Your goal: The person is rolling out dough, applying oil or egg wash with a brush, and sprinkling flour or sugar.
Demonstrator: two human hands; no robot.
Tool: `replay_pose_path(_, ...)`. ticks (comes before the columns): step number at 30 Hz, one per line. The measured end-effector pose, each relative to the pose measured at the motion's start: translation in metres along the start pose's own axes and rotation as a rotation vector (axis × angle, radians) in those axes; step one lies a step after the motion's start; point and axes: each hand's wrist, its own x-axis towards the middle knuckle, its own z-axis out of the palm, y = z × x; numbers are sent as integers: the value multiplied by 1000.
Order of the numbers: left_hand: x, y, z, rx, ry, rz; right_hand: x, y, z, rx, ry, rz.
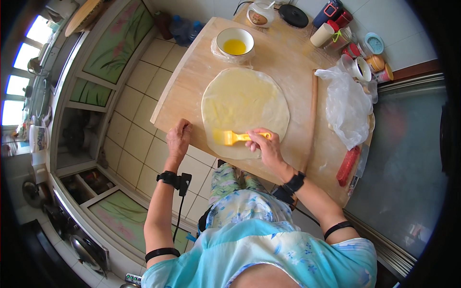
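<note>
A large round sheet of rolled-out dough [245, 104] lies flat on a wooden board [180, 97], its near edge by the board's front edge. My right hand [264, 144] holds a yellow pastry brush [239, 137] by its handle, the bristles on the near left part of the dough. Yellow streaks and a wet sheen show on the sheet. My left hand [179, 138] is curled at the board's near left edge, beside the dough, with nothing visible in it. Beyond the dough stands a white bowl [235, 40] of yellow liquid, with clear plastic film around its base.
Right of the dough lies a long wooden rolling pin [313, 108]. Farther right are a white plastic bag [347, 104] and a red packet [348, 166]. Jars and cups crowd the back right corner, near a black round lid [293, 16] and a white jar [260, 14].
</note>
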Motion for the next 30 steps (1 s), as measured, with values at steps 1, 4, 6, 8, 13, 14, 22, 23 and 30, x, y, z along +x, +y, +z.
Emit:
replay_pose_path(1, 0, 0, 0, 1, -4, 1, -10, 0, -11, -40, -18, 28)
replay_pose_path(4, 2, -1, 2, -17, -4, -2, -26, -7, -50, -84, 41, -1)
replay_pose_path(6, 1, -1, 2, -29, 4, -11, -31, -22, -61, -107, 76, -62)
replay_pose_path(8, 1, -3, 3, -15, 16, -6, -32, -35, -56, -163, 85, -163)
replay_pose_path(13, 0, 3, 1, 53, 55, 68, -11, -23, 9, -809, -188, -1073)
replay_pose_path(14, 2, 6, 2, 19, 33, 38, -10, -15, 16, -810, -184, -1075)
replay_pose_path(22, -1, -2, 5, -35, 56, 0, -50, 4, -36, -1190, -596, -1297)
replay_pose_path(23, 0, -3, 5, -22, 40, -7, -55, -1, -43, -1153, -613, -1238)
replay_pose_path(30, 0, 1, 4, -24, 42, -30, -58, -38, -26, -376, -62, -169)
